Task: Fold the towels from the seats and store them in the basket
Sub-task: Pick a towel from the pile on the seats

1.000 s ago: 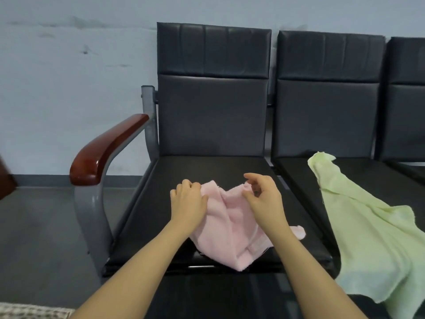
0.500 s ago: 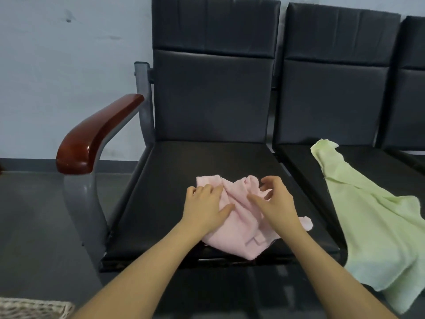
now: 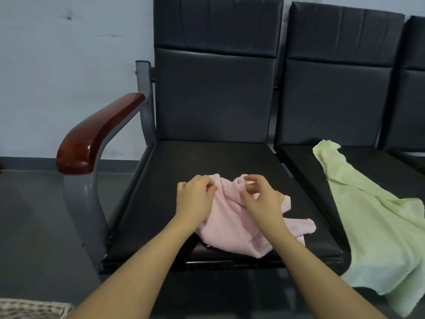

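Right now both hands sit on the pink towel, and each one has a grip on it. The left hand has its fingers curled over the towel's far left edge and holds a bit of cloth there. The right hand pinches a raised fold near the far middle of the towel with its thumb and fingers. The two hands are close together, with only a hump of pink cloth between them. The towel lies in a crumpled heap on the front half of the left seat, and it is not folded yet. From the hands, most of the towel spreads back toward the person and off to the right, where a loose corner pokes out flat on the seat. One edge reaches the front lip of the seat. I think the next move is to pull the two held spots apart, so the cloth opens flat, and the right hand is nearer to the loose corner. The heap has no clear long side yet, so it may need a shake first. Right of the pink towel, on the next seat, a green towel hangs over the front edge, waiting its turn. Left of the pink towel and down by the floor, a corner of the woven basket peeks in. Left of the pink towel, the seat has a shiny brown armrest.
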Available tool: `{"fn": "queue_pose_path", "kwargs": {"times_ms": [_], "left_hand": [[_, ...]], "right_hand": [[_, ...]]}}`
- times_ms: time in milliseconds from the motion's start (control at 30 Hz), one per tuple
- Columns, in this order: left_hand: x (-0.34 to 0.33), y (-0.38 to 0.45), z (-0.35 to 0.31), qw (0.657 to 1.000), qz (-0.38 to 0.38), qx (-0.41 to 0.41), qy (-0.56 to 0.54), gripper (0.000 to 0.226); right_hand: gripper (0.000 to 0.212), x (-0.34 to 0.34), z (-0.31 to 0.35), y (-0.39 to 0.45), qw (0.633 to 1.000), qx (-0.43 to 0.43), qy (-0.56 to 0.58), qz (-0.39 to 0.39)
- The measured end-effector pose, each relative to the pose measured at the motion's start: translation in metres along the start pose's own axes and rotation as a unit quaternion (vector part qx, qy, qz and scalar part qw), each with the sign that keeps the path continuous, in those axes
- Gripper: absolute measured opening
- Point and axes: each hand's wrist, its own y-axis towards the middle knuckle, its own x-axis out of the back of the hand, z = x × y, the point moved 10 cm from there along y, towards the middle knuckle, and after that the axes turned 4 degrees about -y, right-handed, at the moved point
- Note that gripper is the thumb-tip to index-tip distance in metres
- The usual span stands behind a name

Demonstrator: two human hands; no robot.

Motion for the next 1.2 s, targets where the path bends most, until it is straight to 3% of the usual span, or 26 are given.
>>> {"fn": "queue_pose_path", "kwargs": {"times_ms": [267, 333, 400, 467, 600, 767, 900, 1033, 1200], "left_hand": [[0.059, 0.014, 0.025, 0.968, -0.081, 0.073, -0.228, 0.007], [0.059, 0.015, 0.038, 0.978, -0.057, 0.085, -0.184, 0.008], [0.046, 0.01, 0.057, 0.994, 0.012, 0.109, -0.018, 0.011], [0.033, 0.001, 0.074, 0.982, 0.078, 0.121, 0.12, 0.016], [0.034, -0.004, 0.062, 0.992, 0.042, 0.101, 0.062, 0.025], [-0.003, -0.008, 0.058, 0.977, 0.111, 0.106, 0.146, 0.039], [0.018, 0.0, 0.056, 0.992, 0.021, 0.124, -0.023, 0.028], [0.061, 0.006, 0.037, 0.972, -0.053, 0.102, -0.206, 0.032], [0.106, 0.017, 0.0, 0.96, -0.103, 0.05, -0.257, 0.03]], "right_hand": [[0.023, 0.043, 0.03, 0.006, 0.989, 0.089, 0.038, -0.111], [0.021, 0.042, 0.028, 0.009, 0.991, 0.084, 0.018, -0.107], [0.016, 0.032, 0.02, 0.012, 0.995, 0.057, -0.004, -0.081], [0.017, 0.019, 0.015, 0.012, 0.998, 0.042, -0.021, -0.044], [0.023, 0.003, 0.029, 0.006, 0.997, 0.074, -0.025, -0.009], [0.032, -0.008, 0.045, 0.004, 0.99, 0.126, -0.065, 0.022], [0.022, 0.005, 0.049, 0.004, 0.99, 0.123, -0.061, -0.017], [0.02, 0.031, 0.056, 0.003, 0.993, 0.101, 0.012, -0.063], [0.016, 0.048, 0.072, 0.002, 0.988, 0.067, 0.114, -0.083]]}}
